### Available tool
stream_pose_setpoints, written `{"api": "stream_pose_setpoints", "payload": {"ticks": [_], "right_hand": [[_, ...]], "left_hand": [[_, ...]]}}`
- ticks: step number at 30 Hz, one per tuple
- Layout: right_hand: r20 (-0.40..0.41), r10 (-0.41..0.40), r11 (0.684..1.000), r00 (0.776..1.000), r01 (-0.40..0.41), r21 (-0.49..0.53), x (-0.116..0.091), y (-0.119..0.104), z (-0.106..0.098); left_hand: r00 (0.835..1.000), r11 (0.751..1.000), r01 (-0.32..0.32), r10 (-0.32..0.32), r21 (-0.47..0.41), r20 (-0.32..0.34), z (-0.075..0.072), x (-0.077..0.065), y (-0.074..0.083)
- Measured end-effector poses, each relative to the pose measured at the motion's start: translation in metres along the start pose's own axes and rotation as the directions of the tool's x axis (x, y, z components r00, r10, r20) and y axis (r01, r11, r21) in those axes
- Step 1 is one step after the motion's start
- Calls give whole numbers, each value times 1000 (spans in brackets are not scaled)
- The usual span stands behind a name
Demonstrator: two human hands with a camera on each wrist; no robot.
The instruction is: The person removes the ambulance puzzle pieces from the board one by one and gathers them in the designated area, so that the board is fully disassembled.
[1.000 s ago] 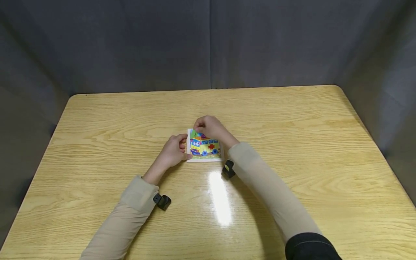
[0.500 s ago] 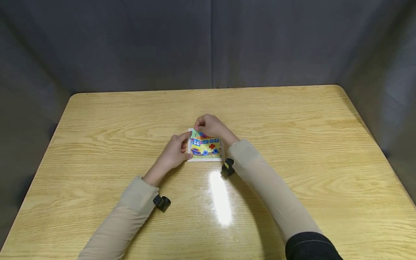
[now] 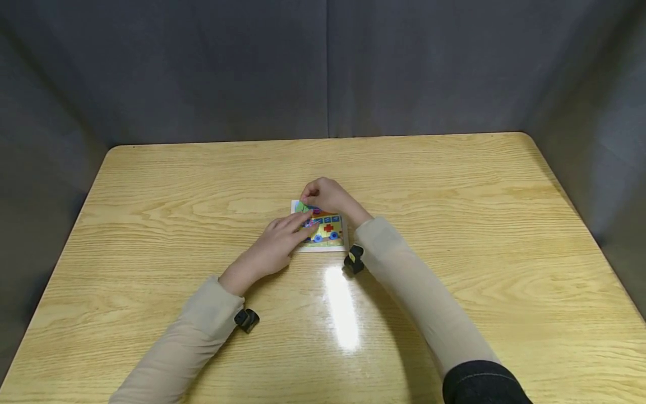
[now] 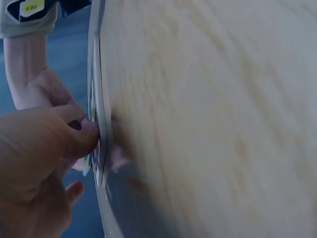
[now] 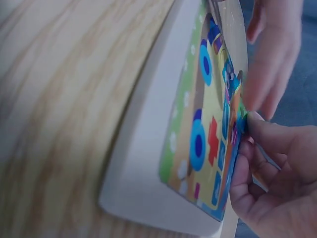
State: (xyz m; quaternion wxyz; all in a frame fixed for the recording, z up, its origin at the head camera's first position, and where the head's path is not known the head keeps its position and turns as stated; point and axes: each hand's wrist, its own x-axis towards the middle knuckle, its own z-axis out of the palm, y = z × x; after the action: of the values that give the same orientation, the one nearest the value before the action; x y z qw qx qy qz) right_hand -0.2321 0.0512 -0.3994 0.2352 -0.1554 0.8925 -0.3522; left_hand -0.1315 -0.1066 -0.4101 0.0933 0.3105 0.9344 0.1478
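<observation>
A small picture puzzle (image 3: pixel 328 230) of a yellow ambulance lies in a white frame (image 5: pixel 136 148) on the table. My right hand (image 3: pixel 329 195) is at its far left part, thumb and fingers pinching a greenish puzzle piece (image 5: pixel 241 113) that stands tilted up from the picture in the right wrist view. My left hand (image 3: pixel 275 244) reaches over the puzzle's left side with its fingers extended, covering the ambulance's front. In the left wrist view the puzzle appears edge-on, and my left hand (image 4: pixel 34 163) hides part of my right hand (image 4: pixel 47 89).
The wooden table (image 3: pixel 176 179) extends around the puzzle on all sides. Dark grey curtains (image 3: pixel 227 73) hang behind it and at both sides. A bright light reflection lies on the tabletop in front of the puzzle.
My left hand has moved from the frame's left edge to the right, over the picture, its fingers now extended. My right hand has stayed at the far left part, nearly still.
</observation>
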Motion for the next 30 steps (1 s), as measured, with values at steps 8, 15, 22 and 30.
{"api": "stream_pose_setpoints", "payload": {"ticks": [8,15,22,30], "right_hand": [[27,-34,997,999,32,66,3,9,-2],[101,-58,983,993,39,180,3,11,-4],[137,-40,964,990,2,266,5,13,-7],[146,19,962,989,-58,267,7,13,-10]], "left_hand": [[981,997,-42,30,59,191,2,5,10],[971,998,12,-26,62,238,6,11,14],[980,993,-43,21,109,197,8,7,11],[990,963,-105,77,250,119,3,-7,1]]}}
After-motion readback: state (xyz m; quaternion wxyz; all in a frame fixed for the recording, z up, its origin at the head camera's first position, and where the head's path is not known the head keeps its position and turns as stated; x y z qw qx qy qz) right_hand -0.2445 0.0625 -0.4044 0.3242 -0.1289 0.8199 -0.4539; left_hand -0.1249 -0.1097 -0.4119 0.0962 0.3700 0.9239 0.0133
